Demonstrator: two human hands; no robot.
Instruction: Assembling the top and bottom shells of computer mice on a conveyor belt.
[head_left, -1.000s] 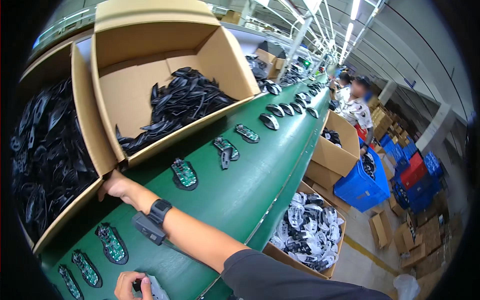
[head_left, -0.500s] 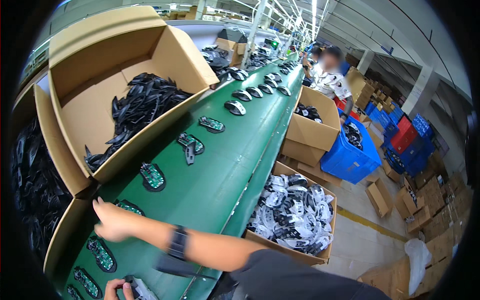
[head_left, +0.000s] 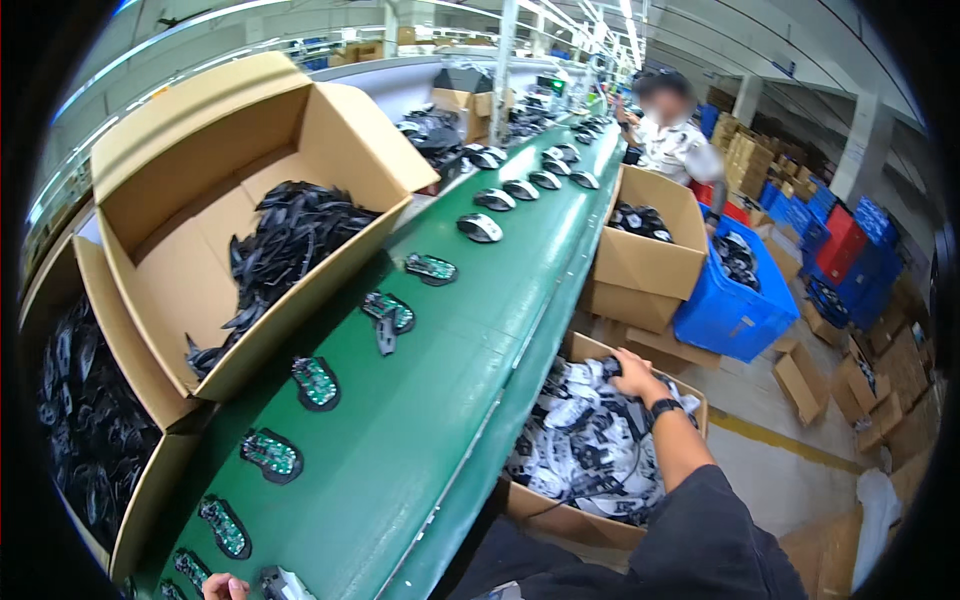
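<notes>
My right hand, a dark watch on its wrist, reaches down into an open carton on the floor right of the belt, full of white bagged parts with black cables. Its fingers curl over a black piece at the carton's far edge. My left hand barely shows at the bottom edge, next to a small grey-white part on the green conveyor belt. Green circuit boards lie in a row along the belt's left side.
A tilted carton of black shells stands left of the belt, another below it. Finished mice ride farther up the belt. A carton and a blue bin hold dark parts. A co-worker stands beyond.
My right hand left the lower carton on the left, swung across the belt and dropped into the floor carton on the right. The view turned to the right.
</notes>
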